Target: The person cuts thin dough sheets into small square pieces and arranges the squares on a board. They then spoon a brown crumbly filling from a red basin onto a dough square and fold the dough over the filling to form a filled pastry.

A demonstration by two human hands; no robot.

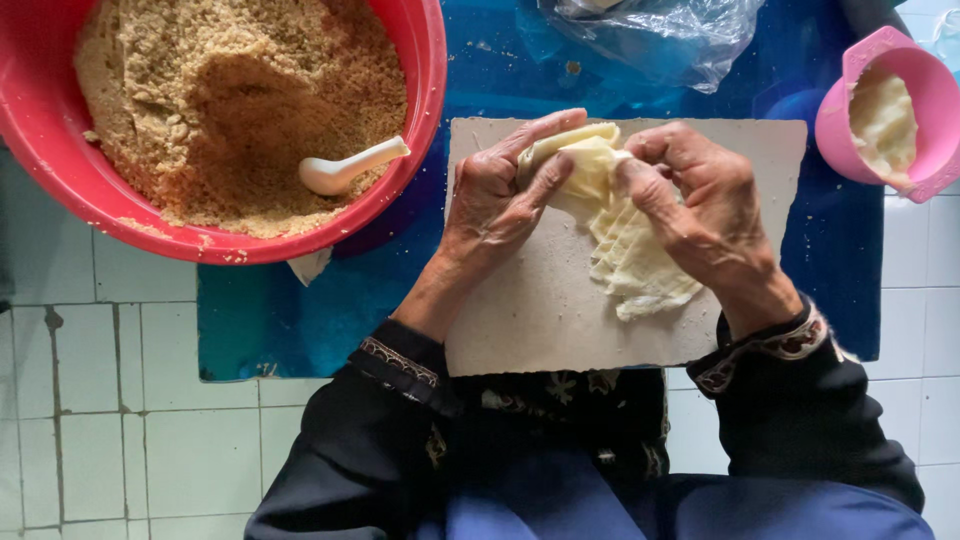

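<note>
On grey board (540,310), head view | left hand (495,205) and right hand (700,215) both pinched on pale wrapper roll (585,160); loose wrapper stack (635,265) just below | red basin (425,90) of brown crumbs with white spoon (345,170) upper left; pink cup (930,110) upper right

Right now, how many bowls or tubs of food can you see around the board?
2. A big red basin of brown crumbly filling with a white spoon sits upper left of the board. A small pink tub of pale paste sits at the right edge. More may lie out of frame.
</note>
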